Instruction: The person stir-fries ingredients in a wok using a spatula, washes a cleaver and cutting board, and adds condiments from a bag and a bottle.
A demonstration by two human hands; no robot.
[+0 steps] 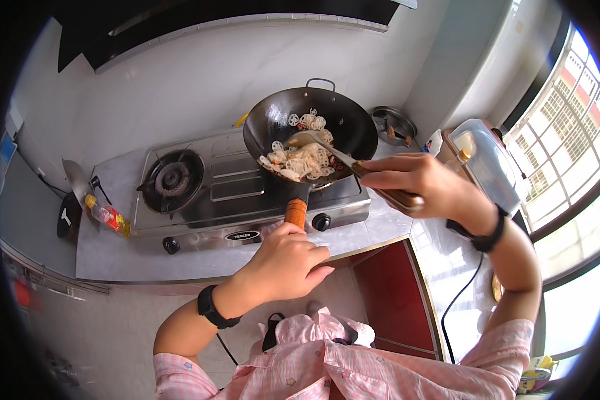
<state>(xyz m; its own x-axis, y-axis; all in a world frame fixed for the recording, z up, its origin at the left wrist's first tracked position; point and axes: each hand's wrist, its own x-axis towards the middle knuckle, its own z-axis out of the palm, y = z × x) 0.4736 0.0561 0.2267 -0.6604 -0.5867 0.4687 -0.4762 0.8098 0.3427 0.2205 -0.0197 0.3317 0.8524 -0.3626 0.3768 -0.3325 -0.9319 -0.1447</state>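
Note:
My left hand (287, 262) is wrapped around the end of the orange wooden handle (295, 212) of a dark wok (267, 117). The wok rests over the right burner, tilted towards me. Sliced lotus root (305, 160) with bits of red chilli lies in it, mostly heaped on the near side, with some slices further up the wall. In my right hand (410, 185) is the wooden handle of a metal wok spatula (337, 152). Its blade lies among the slices, and its edge is partly hidden by food.
The steel gas stove (237, 187) has a bare left burner (171, 179). An oil bottle (109, 216) and a cleaver (77, 180) stand to the left. Behind the wok's right side is a metal pan (394, 125); a clear-lidded box (490, 160) sits by the window. The range hood (220, 15) hangs above.

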